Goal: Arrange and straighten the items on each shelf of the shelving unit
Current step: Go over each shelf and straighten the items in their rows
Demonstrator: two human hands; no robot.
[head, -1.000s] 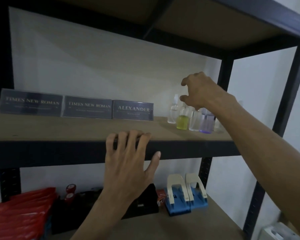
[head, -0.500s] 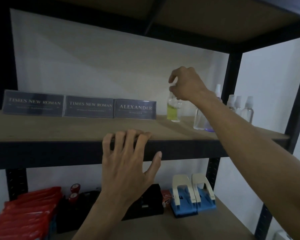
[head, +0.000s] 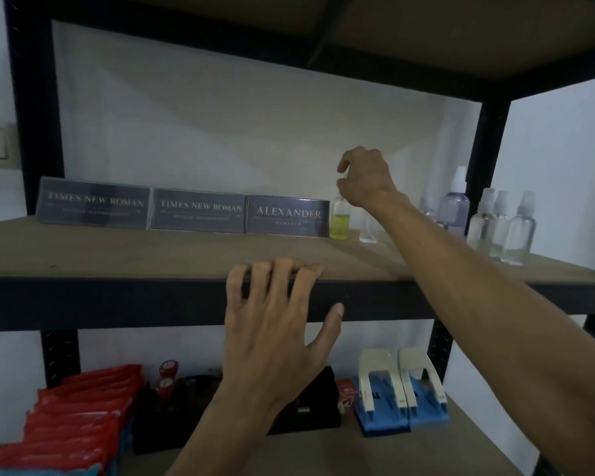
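The left hand [head: 275, 324] rests on the front edge of the shelf [head: 117, 297], its fingers straight and holding nothing. Farther back, the right hand [head: 366, 180] pinches the top of the yellow bottle [head: 339, 221], which stands upright on this shelf just beside the ALEXANDER nameplate [head: 287, 216].

The right hand [head: 364, 178] closes over the top of the yellow bottle [head: 339, 221], so I can't see its cap. The forearm hides most of a clear bottle [head: 367, 231] just beside it. On the nameplates [head: 200, 209], the small print under the big names is too blurred for me to read. The left hand [head: 275, 338] blocks part of a black box [head: 310, 407] on the shelf below. I can't read the label on the small red box [head: 346, 395]. The red packets [head: 73, 427] run off the bottom-left edge.
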